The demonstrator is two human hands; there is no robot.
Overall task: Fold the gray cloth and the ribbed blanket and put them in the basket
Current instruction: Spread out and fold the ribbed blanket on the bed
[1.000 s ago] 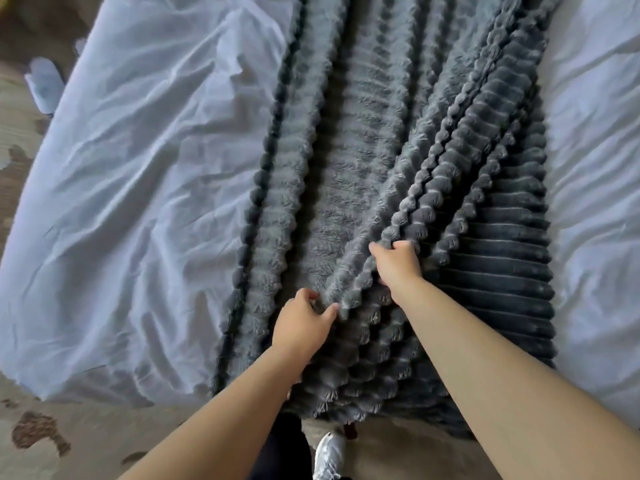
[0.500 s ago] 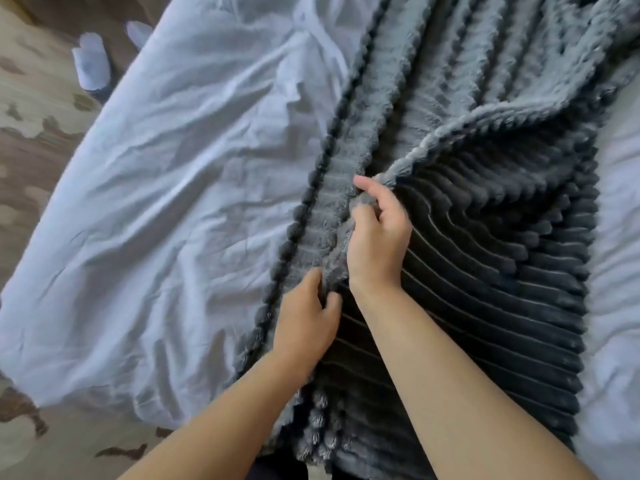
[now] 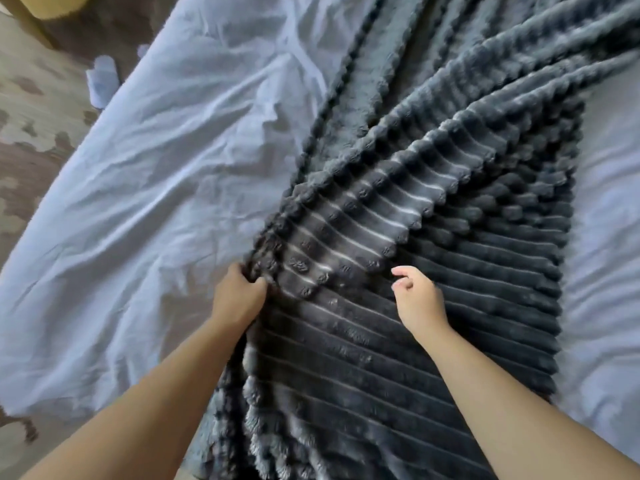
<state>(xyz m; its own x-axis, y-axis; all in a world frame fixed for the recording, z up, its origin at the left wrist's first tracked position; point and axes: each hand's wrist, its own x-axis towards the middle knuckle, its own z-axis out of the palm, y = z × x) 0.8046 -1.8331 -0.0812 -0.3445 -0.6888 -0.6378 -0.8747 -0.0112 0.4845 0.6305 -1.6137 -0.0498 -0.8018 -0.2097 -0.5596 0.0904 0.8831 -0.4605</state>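
Blanket [image 3: 433,306], ribbed, is laid partly folded on the bed [image 3: 609,237]. Its left edge is pinched by the left grip [image 3: 239,296]; the right grip [image 3: 419,299] is loosely curled, empty. Judged soft, bulky, limp: corners are best taken.

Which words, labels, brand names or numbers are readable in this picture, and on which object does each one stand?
There are none: no word, label, brand, number or sign shows on the ribbed blanket, the gray cloth or the patterned floor.
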